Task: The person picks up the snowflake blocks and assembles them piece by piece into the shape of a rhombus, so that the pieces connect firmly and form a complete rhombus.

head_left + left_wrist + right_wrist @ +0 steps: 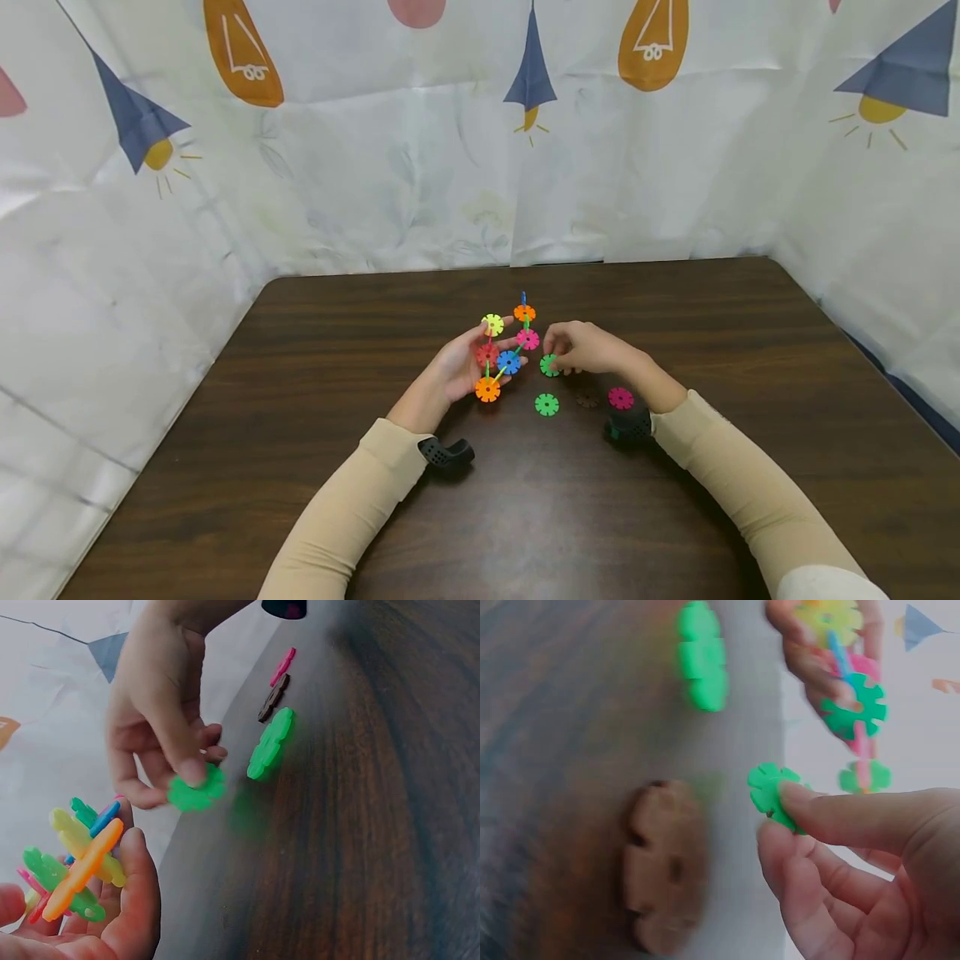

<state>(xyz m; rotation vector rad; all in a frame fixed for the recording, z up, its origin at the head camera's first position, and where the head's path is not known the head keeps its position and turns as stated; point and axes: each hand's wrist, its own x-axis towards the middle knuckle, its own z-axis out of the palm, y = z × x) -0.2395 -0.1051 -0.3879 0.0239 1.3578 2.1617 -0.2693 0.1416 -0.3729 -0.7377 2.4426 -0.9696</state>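
My left hand (pixel 452 365) holds a chain of interlocking notched plastic discs (pixel 508 362) in yellow, red, blue, orange, pink and green, raised over the table. Some of its discs slot edge-on between others, and the palm lies behind it. To its right, my right hand (pixel 591 346) pinches a single green notched disc (pixel 549 366) between thumb and fingers. In the left wrist view this green disc (pixel 196 789) hangs from the fingertips, apart from the chain. The right wrist view shows the thumb lying over the face of the pinched disc (pixel 765 787).
On the dark wooden table (pixel 360 350), a second green disc (pixel 547 405), a brown disc (pixel 587 401) and a pink disc (pixel 621 398) lie flat in a row near my right hand. Black wrist devices (pixel 446 452) sit under both forearms. A patterned white sheet (pixel 420 192) hangs behind.
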